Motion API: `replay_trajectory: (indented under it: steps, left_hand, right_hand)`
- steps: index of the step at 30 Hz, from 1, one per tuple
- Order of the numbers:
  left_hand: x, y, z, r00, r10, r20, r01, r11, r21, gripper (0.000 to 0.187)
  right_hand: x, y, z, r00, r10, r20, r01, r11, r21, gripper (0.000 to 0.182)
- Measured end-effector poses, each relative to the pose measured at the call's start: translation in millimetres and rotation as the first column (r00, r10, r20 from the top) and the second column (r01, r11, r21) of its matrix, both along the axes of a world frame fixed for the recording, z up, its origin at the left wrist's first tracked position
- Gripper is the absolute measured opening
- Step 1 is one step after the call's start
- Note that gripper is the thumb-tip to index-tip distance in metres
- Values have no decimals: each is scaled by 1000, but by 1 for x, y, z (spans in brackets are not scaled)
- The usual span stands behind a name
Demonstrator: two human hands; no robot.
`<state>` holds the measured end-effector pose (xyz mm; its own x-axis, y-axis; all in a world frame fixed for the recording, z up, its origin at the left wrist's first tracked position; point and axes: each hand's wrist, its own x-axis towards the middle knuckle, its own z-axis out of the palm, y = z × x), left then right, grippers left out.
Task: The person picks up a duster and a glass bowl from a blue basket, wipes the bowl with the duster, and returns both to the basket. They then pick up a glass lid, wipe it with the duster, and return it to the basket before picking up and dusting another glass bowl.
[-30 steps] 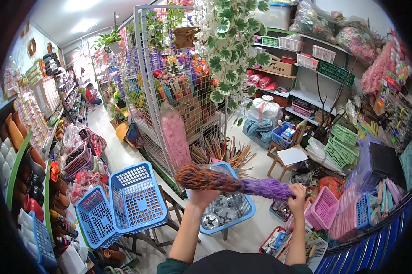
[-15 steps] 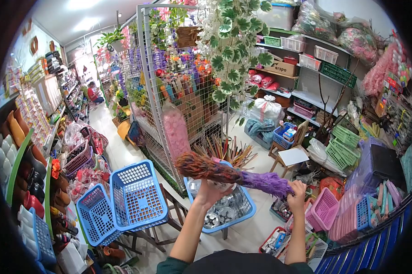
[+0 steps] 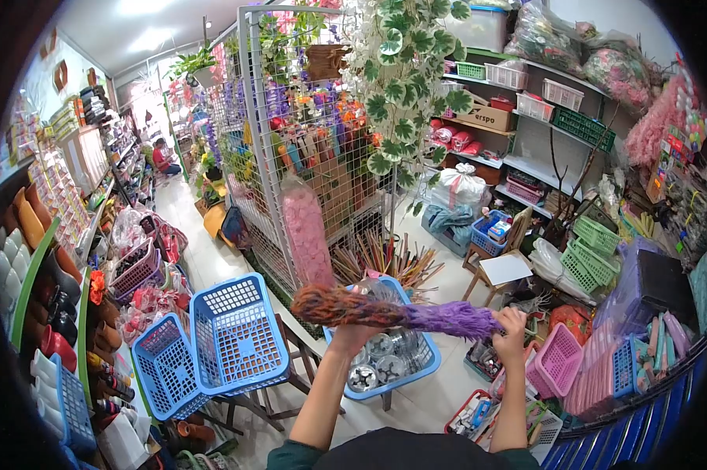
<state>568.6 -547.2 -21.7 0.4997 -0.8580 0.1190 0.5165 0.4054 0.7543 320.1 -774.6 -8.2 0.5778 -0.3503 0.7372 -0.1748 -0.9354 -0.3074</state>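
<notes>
In front of the person's chest, above a blue basket (image 3: pixel 424 368) of shiny round metal pieces, a long fuzzy bundle (image 3: pixel 392 313) lies almost level in the air, orange and multicoloured at its left end and purple at its right. The left hand (image 3: pixel 352 338) cups the bundle from below near its middle; its fingers are hidden behind the bundle, so the grip there is hard to make out. The right hand (image 3: pixel 511 333) is clenched around the purple end, fist upward.

The basket's near contents are partly covered by the left forearm, and what holds the basket up is cut off from sight behind the arms. Behind the bundle a wire grid rack (image 3: pixel 291 149) rises, hung with goods too crowded to tell apart, a pink bagged item (image 3: pixel 306 235) hanging on it and a sheaf of sticks (image 3: pixel 385 258) at its foot.

To the left, 2 blue crates (image 3: pixel 204 345) stand tilted on a stool, close beside the left arm. To the right, pink baskets (image 3: pixel 557 360) and green baskets (image 3: pixel 588 251) crowd the floor near the right elbow. Open floor shows only in the aisle (image 3: pixel 185 227) running back on the left and in a patch around a small wooden stool (image 3: pixel 498 274).
</notes>
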Motion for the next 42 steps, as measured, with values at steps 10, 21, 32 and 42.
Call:
replay_trajectory:
  steps: [10,21,32,42]
  left_hand:
    - [24,-11,-37,905,267,331,-345,917,203,74]
    - [23,1,-5,517,462,721,-621,782,-56,109]
    - [17,1,7,179,583,793,-848,500,-176,135]
    - [20,2,10,209,623,754,-778,573,-258,132]
  right_hand:
    - [9,-7,-9,997,-47,68,43,997,58,36]
    - [-7,-16,0,996,-89,-17,89,996,-22,37]
    - [-17,-26,-7,979,-200,-28,200,980,4,41]
    - [-27,-33,-1,973,-232,-4,232,973,13,39]
